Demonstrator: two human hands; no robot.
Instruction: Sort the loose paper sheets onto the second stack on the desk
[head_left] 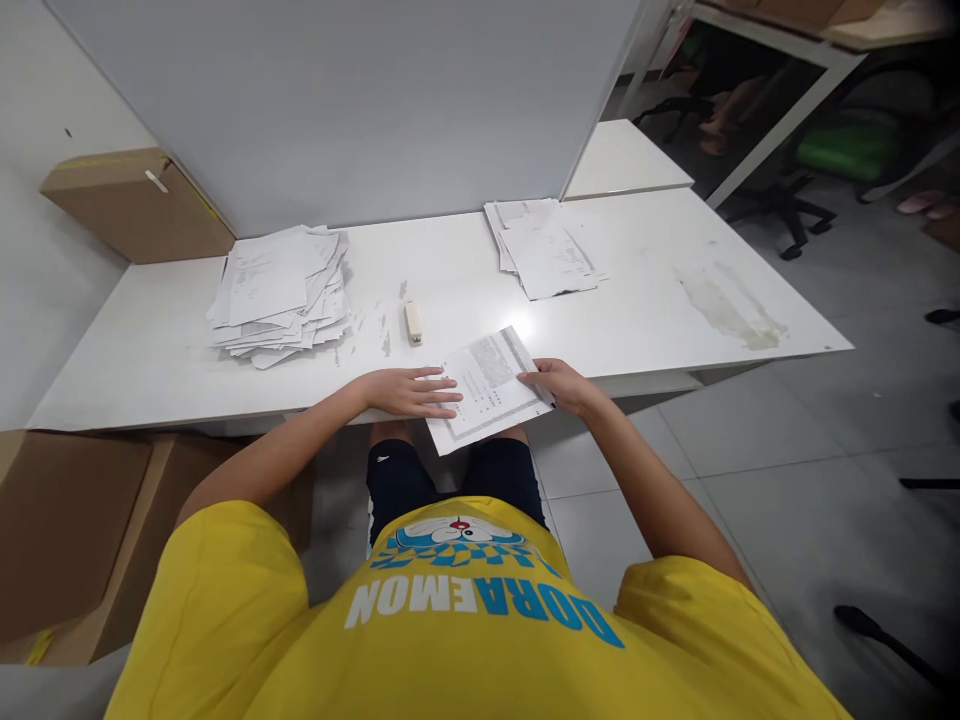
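A printed sheet of paper [487, 390] with a patterned border lies tilted over the table's front edge, its near corner jutting out above my lap. My left hand [412, 392] rests flat on the left part of this sheet, fingers stretched out. At its right edge, my right hand [561, 384] pinches the paper, thumb on top and the other fingers underneath. Whether more sheets lie under the top one I cannot tell. Just beyond the paper sits a small cream-coloured stapler [413, 323] on the white table.
A thick, uneven stack of papers [274, 290] stands on the left of the white table [637, 330]. A smaller paper pile [546, 250] lies at the back right. A grey partition [360, 110] rises behind. Cardboard boxes [135, 205] are at the left, and a green chair [851, 150] stands at the right.
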